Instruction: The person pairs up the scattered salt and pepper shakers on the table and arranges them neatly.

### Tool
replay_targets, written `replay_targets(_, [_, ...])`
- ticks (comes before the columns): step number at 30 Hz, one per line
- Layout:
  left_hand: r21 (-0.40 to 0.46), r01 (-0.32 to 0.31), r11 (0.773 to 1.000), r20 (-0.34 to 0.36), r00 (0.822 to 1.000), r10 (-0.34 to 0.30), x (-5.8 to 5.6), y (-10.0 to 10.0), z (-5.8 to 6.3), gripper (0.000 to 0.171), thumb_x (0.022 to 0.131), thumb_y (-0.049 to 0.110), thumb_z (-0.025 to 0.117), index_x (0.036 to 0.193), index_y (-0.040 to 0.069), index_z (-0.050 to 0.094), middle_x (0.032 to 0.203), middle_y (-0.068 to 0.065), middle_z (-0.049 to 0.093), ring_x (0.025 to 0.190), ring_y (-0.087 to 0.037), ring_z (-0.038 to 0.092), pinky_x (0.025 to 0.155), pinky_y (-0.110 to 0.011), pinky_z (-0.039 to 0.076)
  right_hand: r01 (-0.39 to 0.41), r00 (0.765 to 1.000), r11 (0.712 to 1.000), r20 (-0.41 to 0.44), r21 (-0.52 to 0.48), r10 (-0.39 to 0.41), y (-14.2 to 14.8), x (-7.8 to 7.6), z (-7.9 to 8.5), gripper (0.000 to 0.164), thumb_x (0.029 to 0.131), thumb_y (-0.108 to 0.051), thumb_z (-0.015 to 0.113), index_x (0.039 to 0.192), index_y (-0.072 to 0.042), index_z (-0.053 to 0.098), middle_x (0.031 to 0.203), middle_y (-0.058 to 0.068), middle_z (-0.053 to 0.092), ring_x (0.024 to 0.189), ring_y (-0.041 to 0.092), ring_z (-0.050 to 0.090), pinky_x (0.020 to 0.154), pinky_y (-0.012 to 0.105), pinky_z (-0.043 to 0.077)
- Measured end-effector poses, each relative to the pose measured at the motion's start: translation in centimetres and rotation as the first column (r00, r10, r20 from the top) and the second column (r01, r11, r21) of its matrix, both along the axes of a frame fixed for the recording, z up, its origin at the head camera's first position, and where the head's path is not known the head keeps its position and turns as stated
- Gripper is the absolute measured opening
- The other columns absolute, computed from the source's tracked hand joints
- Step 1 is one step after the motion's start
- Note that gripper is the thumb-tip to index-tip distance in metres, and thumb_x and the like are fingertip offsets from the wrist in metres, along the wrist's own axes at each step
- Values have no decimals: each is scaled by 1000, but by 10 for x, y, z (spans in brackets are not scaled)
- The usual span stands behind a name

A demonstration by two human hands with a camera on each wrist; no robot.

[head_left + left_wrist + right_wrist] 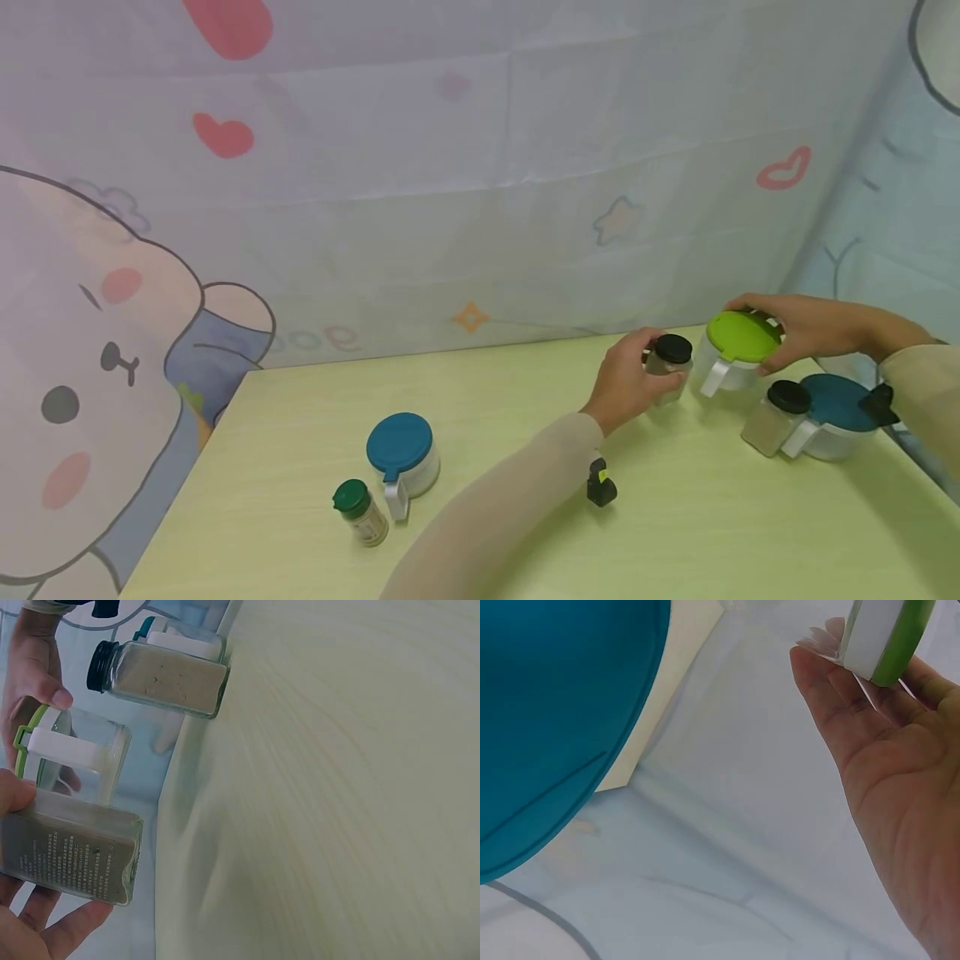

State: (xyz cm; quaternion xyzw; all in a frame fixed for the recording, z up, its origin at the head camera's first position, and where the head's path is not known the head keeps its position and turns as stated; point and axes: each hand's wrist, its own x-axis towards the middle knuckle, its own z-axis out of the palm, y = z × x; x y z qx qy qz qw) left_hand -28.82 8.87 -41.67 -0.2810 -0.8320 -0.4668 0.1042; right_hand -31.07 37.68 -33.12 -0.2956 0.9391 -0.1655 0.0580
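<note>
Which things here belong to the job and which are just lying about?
Job, it seems:
Black-lidded jar, in the left hand
Green-lidded pot, in the right hand

Apparently lying about:
Other black-lidded jar
Blue-lidded pot beside it
Blue-lidded pot at left
Green-capped shaker

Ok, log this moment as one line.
left hand: holds black-capped jar | right hand: holds green-lidded container | green-capped bottle: untouched

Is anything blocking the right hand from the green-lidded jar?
Nothing visible stands between them: the right hand holds the green-lidded jar. The nearby blue-lidded jar stands closer to the head camera, not between them.
</note>
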Motion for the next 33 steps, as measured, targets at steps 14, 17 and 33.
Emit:
replay_targets(14, [37, -25, 999, 31, 999, 24, 3, -19, -2, 52, 84, 25, 84, 130, 14, 63, 116, 6, 66, 100, -4, 59, 84, -13, 48, -66, 997, 997, 42, -51, 68, -20, 5, 4, 83, 73, -30, 92, 141, -14, 48, 128, -3, 57, 109, 11, 54, 85, 35, 54])
replay_targets(17, [36, -21, 999, 22, 1000, 20, 4, -23, -2, 51, 84, 23, 84, 129, 13, 63, 116, 5, 67, 100, -3, 58, 84, -13, 48, -76, 996, 996, 41, -51, 78, -24, 6, 5, 83, 73, -30, 92, 142, -14, 48, 129, -3, 57, 110, 10, 54, 86, 34, 54])
replay_targets(33, [35, -16, 999, -20, 1000, 17, 12, -42, -2, 45, 83, 18, 84, 122, 11, 63, 112, 3, 66, 99, -4, 58, 83, -14, 49, -134, 989, 990, 57, -50, 136, -43, 9, 8, 82, 73, -32, 92, 140, -17, 49, 125, -5, 57, 108, 10, 54, 84, 33, 54])
